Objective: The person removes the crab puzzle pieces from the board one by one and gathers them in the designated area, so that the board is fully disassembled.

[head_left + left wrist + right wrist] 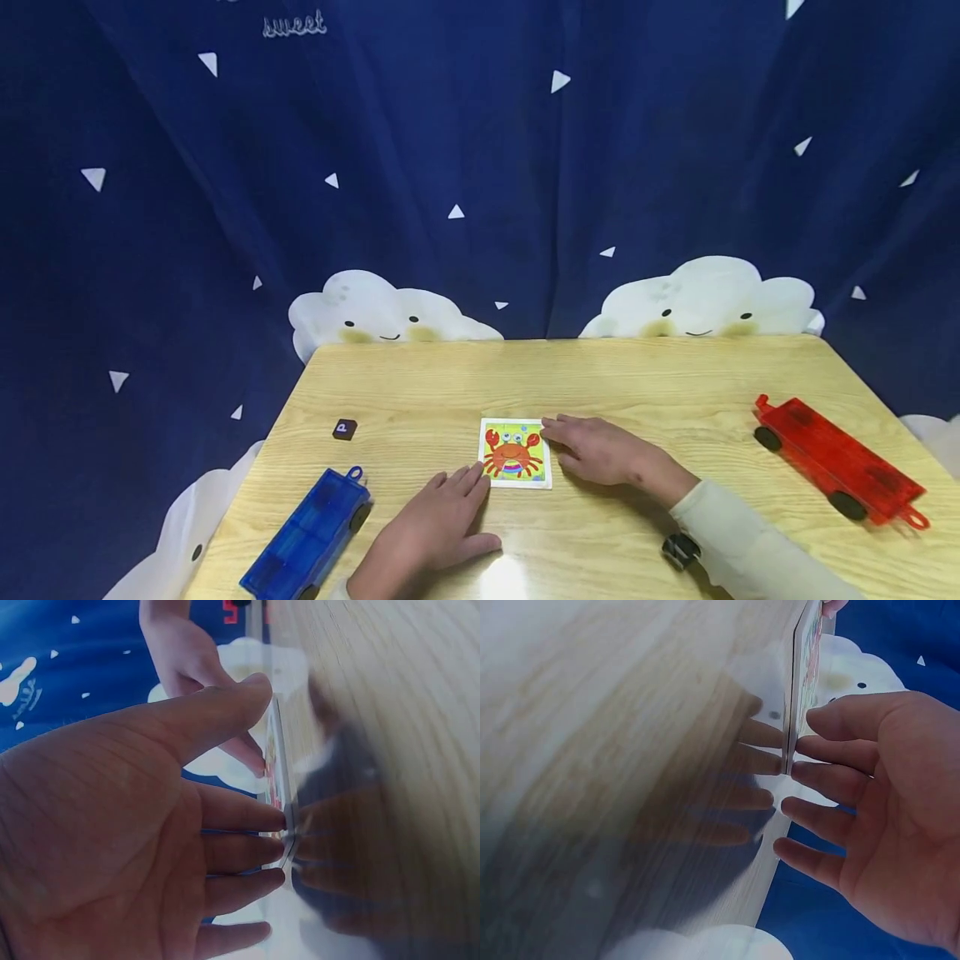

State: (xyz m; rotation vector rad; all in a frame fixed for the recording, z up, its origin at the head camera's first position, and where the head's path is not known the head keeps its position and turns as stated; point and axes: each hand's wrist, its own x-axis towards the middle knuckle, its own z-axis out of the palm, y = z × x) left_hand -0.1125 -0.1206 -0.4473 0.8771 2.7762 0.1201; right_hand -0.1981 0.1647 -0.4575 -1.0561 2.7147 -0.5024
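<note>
A small square crab picture card (514, 452) with a white border lies flat on the wooden table (600, 375). My left hand (435, 529) rests flat with straight fingers, its fingertips touching the card's lower left corner. My right hand (600, 450) lies flat at the card's right edge, fingertips against it. In the left wrist view, my left hand's fingertips (274, 819) meet the card's edge (276, 772). The right wrist view has my right hand's fingertips (799, 771) touching the card's edge (793, 697).
A blue wheeled toy car base (309, 533) sits at the near left. A red one (838, 460) sits at the right. A small dark tile with a letter (344, 429) lies left of the card. A dark blue cloud curtain (480, 167) hangs behind.
</note>
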